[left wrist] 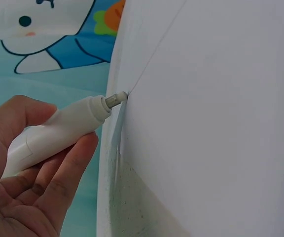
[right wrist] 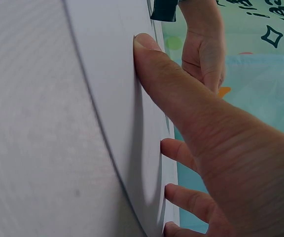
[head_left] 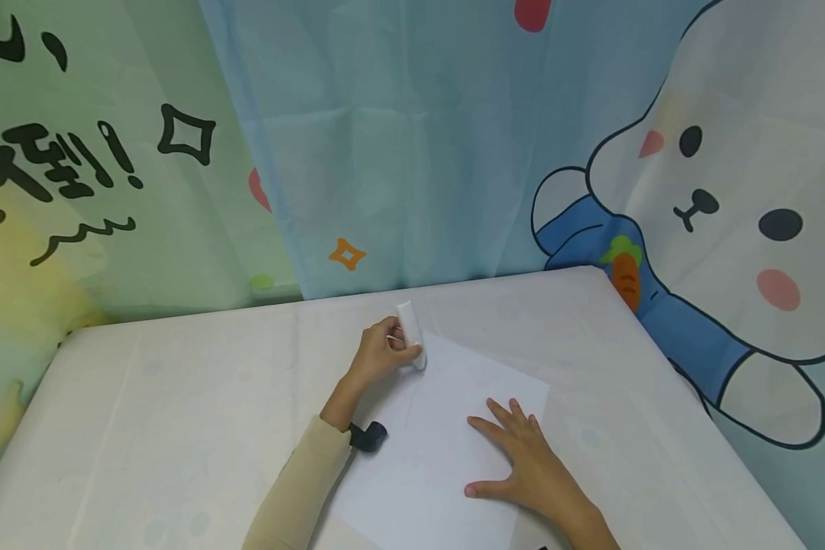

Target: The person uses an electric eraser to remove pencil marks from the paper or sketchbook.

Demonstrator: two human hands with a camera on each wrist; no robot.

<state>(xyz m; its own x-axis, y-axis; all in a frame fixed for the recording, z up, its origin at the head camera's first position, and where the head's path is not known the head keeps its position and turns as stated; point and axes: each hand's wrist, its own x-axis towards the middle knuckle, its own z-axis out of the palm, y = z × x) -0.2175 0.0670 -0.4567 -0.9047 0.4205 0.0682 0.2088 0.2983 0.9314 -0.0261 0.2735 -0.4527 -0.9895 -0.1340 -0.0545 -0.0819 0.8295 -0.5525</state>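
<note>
A white sheet of paper lies turned at an angle on the table. My left hand grips a white pen-like electric eraser between thumb and fingers, near the sheet's far corner. In the left wrist view, the eraser's small tip, set in a metal collar, points at the paper's edge and seems to touch there. My right hand rests on the right side of the sheet with fingers spread and the thumb out to the left. In the right wrist view its thumb and fingertips meet the paper.
The table is covered with a white cloth. Behind it hangs a printed curtain with a cartoon rabbit on the right. A black wrist strap mount sits on my left wrist, just above the sheet's left edge.
</note>
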